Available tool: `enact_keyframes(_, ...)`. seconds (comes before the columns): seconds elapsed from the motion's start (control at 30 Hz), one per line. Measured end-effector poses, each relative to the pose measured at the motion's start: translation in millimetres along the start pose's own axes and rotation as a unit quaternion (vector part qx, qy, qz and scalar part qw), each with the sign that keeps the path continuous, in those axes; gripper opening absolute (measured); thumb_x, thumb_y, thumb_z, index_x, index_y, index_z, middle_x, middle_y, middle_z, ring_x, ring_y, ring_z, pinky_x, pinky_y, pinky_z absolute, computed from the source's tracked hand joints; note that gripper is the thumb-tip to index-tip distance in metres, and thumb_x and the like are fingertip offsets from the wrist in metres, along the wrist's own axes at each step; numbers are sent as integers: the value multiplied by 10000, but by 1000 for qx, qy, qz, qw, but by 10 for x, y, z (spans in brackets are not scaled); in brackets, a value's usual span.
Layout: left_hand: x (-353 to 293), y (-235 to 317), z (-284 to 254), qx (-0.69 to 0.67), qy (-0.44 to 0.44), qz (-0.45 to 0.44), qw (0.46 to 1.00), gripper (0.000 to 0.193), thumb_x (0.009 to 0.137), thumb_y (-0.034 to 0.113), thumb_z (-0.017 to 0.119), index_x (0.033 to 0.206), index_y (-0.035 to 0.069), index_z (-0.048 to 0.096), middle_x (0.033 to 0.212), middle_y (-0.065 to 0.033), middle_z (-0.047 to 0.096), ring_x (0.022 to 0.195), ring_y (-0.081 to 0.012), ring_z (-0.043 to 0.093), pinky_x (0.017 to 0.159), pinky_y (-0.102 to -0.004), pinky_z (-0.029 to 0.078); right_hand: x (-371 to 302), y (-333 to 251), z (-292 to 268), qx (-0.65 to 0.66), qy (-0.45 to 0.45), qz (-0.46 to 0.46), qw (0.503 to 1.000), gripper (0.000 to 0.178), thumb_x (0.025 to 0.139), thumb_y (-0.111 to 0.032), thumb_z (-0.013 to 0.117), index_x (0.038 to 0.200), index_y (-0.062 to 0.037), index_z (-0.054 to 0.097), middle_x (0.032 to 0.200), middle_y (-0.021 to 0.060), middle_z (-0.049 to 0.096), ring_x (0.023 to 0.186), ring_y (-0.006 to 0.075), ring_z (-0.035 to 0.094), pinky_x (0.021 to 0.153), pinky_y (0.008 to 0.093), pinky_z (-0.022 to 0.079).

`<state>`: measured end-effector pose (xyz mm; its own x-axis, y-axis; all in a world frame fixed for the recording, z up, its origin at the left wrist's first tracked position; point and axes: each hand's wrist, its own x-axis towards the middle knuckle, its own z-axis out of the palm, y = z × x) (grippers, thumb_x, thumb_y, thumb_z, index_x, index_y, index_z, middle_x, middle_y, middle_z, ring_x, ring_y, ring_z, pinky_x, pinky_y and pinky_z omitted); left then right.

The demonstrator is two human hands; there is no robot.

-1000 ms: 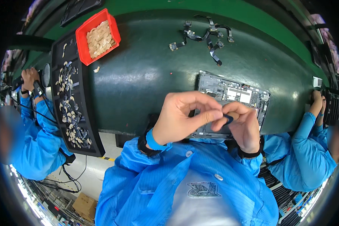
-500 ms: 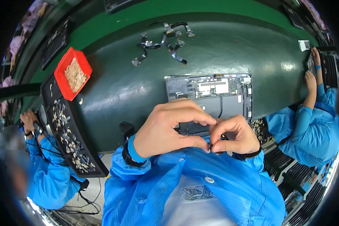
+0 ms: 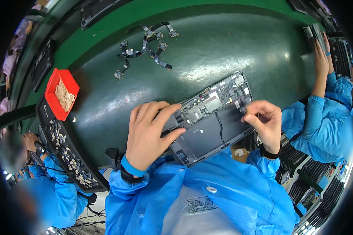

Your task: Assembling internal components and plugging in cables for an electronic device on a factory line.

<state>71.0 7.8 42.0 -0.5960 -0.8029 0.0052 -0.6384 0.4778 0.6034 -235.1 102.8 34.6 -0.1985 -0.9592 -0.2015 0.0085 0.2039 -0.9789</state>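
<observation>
An opened flat computer body [image 3: 204,137], with its circuit board [image 3: 210,102] and dark battery area bare, lies tilted in front of me, its right end farther away. My left hand [image 3: 147,131] grips its left end, index finger by the far edge and thumb over the face. At the right end, my right hand [image 3: 264,119] is closed in a pinch on a small dark piece [image 3: 243,111]. The fingers partly hide that piece, and I cannot make out its kind. A black cable [image 3: 219,127] crosses the computer's middle.
Several black flex cables [image 3: 145,47] with small boards lie at the far side of the green table [image 3: 208,43]. On the left, a red bin [image 3: 51,94] of pale pieces stands by a black tray [image 3: 100,178] of small parts. Co-workers in blue sit either side.
The computer has turned counterclockwise. My hands, together in front of it before, are now apart: the left has taken hold of its left end, the right has moved to its right end.
</observation>
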Motion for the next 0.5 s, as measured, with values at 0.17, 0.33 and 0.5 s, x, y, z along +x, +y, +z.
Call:
enact_keyframes(0.17,242,239,225,7,6,131,991,402,791,158,791,1190,158,739,1259,-65,645,1193,-278,598,1031,-447,423,147,-31,121,-64,21,43,997,245,904,-14,785,1134,55,735,824,53,755,782,77,667,731,229,509)
enact_keyframes(0.33,538,334,550,55,17,187,981,501,778,74,706,1268,182,710,1235,-46,638,1197,-233,592,999,-430,429,222,-44,140,-99,50,35,993,140,923,-35,772,1036,48,769,843,57,757,782,76,663,723,224,510)
enact_keyframes(0.5,632,342,680,83,7,191,978,511,774,76,694,1274,181,699,1216,-18,629,1150,-199,586,935,-408,438,244,-2,62,-89,101,50,990,152,927,-38,768,1050,51,768,850,53,756,776,69,644,719,219,507)
